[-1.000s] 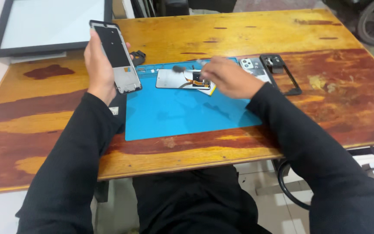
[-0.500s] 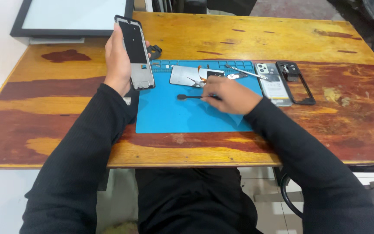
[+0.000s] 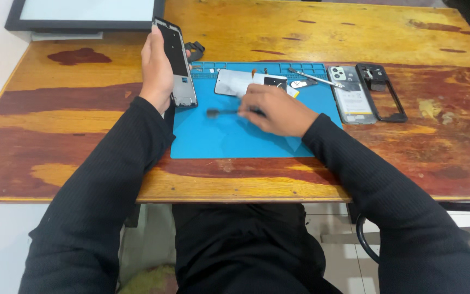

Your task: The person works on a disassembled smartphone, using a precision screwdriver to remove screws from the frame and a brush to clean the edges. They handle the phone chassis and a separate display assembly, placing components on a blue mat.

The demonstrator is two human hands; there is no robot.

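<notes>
Phone repair at a wooden table (image 3: 82, 136)

The left hand (image 3: 158, 71) grips a phone frame (image 3: 176, 62) upright at the blue mat's (image 3: 235, 139) left edge. The right hand (image 3: 273, 109) is closed around a thin dark tool (image 3: 221, 112) lying over the mat. A phone back (image 3: 350, 95) lies beside the mat.

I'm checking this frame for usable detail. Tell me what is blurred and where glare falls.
Head view: the right hand and the dark tool it grips are smeared by motion blur; the left hand holding the phone frame is sharp. Soft, even light, with a sheen on the wooden table and a washed-out white panel.
</notes>
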